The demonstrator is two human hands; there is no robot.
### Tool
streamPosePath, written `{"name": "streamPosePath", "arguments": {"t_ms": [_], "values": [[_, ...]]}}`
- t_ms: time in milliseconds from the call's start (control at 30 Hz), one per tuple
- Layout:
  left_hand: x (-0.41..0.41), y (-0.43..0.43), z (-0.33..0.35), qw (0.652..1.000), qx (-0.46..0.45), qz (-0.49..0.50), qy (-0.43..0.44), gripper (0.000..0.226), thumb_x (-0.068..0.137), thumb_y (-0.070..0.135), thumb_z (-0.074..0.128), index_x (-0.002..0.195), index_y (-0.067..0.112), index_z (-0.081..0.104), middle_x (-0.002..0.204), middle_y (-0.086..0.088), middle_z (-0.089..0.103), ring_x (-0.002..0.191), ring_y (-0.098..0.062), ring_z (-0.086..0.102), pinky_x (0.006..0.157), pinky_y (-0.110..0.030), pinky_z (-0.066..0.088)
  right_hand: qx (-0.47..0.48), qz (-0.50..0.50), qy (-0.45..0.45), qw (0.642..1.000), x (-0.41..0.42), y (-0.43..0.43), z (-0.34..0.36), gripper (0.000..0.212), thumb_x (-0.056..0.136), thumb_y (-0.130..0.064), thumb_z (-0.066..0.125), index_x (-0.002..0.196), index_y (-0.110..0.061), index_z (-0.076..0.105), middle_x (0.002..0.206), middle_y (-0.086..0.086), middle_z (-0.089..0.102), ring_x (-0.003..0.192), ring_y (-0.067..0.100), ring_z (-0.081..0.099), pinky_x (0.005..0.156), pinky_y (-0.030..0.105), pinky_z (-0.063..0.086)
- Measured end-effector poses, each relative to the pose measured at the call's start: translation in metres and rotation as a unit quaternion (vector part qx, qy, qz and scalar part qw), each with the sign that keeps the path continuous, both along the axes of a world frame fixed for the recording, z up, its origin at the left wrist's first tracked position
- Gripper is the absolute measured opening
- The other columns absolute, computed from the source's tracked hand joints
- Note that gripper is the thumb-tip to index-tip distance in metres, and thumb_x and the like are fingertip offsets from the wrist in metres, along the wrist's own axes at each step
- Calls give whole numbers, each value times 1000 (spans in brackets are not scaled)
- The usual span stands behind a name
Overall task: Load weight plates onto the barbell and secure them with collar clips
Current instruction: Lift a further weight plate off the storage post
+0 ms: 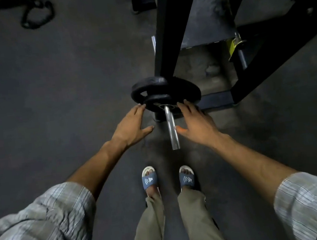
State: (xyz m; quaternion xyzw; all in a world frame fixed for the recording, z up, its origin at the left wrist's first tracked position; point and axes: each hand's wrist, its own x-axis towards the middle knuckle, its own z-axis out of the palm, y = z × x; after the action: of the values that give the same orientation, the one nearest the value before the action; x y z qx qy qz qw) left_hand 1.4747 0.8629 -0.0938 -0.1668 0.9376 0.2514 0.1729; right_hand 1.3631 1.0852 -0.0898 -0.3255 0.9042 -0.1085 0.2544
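Observation:
The chrome barbell sleeve (171, 126) points toward me at the middle of the view. Two black weight plates sit on it: a large plate (183, 87) behind and a small plate (152, 102) in front. My left hand (130, 127) has straight fingers whose tips touch the small plate's left edge. My right hand (197, 121) has straight fingers touching the plate's right side, with the thumb close to the sleeve. No collar clip shows on the sleeve.
A black steel rack frame (167, 40) rises behind the plates, its base bar (216, 98) low on the right. A yellow fitting (233, 47) hangs on the rack. A black rope (37, 13) lies far left on the dark floor. My sandalled feet (150, 179) stand below the sleeve.

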Motion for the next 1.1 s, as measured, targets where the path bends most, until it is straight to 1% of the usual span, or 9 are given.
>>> {"name": "streamPosePath", "arguments": {"t_ms": [100,200,333,433,533,633,800,967,1100], "values": [[-17,-13,-18,1000,6,15,11,92,90,46,68,161,14,19,167,-10,24,152,-27,30,121,-43,35,-13,-42,-5,999,-5,-8,-19,94,92,-45,69,165,-14,18,171,16,20,148,40,38,112,49,43],[-32,-20,-29,1000,9,9,1,91,89,47,68,160,15,21,165,-8,29,148,-26,36,114,-47,42,-24,-73,-12,997,-10,-14,-29,97,92,-40,72,165,-14,15,168,17,20,144,40,42,104,49,50],[-46,-21,-44,998,57,27,1,88,85,40,74,154,12,27,157,-11,40,140,-29,46,110,-47,46,-37,-88,23,995,-16,-20,-40,87,89,-27,76,159,-12,26,155,16,31,129,39,55,90,48,58],[-51,-24,-56,995,85,47,14,70,81,30,77,135,14,36,131,-9,53,119,-31,59,93,-44,53,-53,-85,38,994,-25,-16,-48,81,87,-14,75,156,-13,32,150,15,33,118,39,61,82,47,59],[-45,-24,-64,996,67,47,20,57,79,29,74,115,22,31,107,-2,56,92,-30,65,73,-38,49,-69,-62,33,995,-40,-10,-55,80,84,-7,74,153,-13,34,149,15,35,110,43,63,78,51,58],[-33,-18,-68,997,54,34,31,59,79,31,72,120,22,31,118,-7,60,91,-30,66,76,-42,54,-100,-56,19,993,-51,-10,-59,75,81,-5,75,147,-10,38,144,16,41,108,43,64,79,51,58],[-37,-16,-71,997,41,47,46,58,82,31,76,127,15,43,130,-12,59,110,-33,63,90,-42,52,-117,-71,43,990,-52,-14,-67,63,83,-6,76,137,-11,44,136,14,48,115,36,60,74,42,55],[-49,-11,-74,998,-9,46,41,46,87,31,74,125,11,56,123,-12,59,108,-37,64,90,-47,54,-50,-31,109,992,-51,-15,-75,49,83,-16,79,125,-12,54,130,12,48,119,32,51,77,48,58],[-34,6,-76,1000,-22,8,5,40,85,33,74,117,17,57,118,-8,63,103,-33,66,86,-45,55,-32,-18,87,996,-53,-13,-80,45,80,-17,81,118,-11,58,127,13,49,118,34,49,79,50,56]]}}
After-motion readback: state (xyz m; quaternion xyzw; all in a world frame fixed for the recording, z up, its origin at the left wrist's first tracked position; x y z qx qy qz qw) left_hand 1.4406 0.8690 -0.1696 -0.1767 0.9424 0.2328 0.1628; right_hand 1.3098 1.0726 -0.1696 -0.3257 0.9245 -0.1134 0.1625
